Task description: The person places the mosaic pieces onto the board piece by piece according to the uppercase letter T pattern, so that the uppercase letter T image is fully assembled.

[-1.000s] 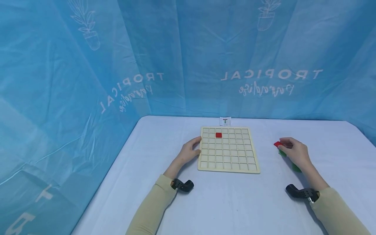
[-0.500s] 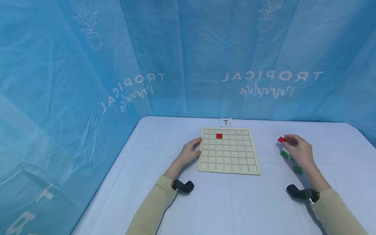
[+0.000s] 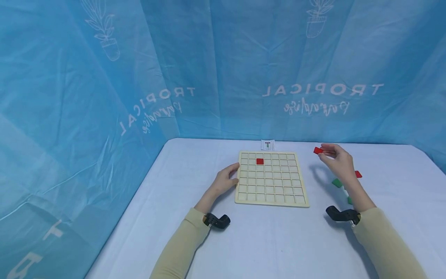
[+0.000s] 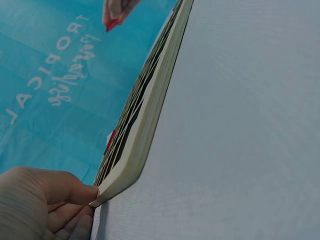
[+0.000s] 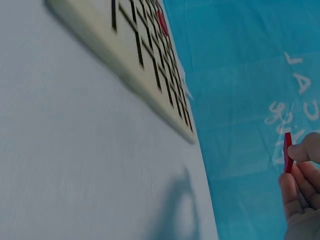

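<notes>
A pale square grid board point(image 3: 271, 204) lies on the white table, with one red tile point(image 3: 259, 161) in its second row from the back. The left hand point(image 3: 223, 181) holds the board's left edge between thumb and fingers, seen close in the left wrist view. Raised above the table to the right of the board, the right hand point(image 3: 340, 162) pinches another red tile point(image 3: 318, 150) between thumb and fingertips. In the right wrist view this tile point(image 5: 288, 152) is seen on edge.
Below the right hand lie a green tile point(image 3: 337, 183), a red tile point(image 3: 358, 174) and another green tile point(image 3: 350, 200) partly hidden by the wrist. A small printed card point(image 3: 268, 145) is behind the board. Blue curtains hang behind and at the left.
The right hand has lifted the red tile and moved left and toward the back, uncovering a red tile on the table. The left hand and board stay as they were.
</notes>
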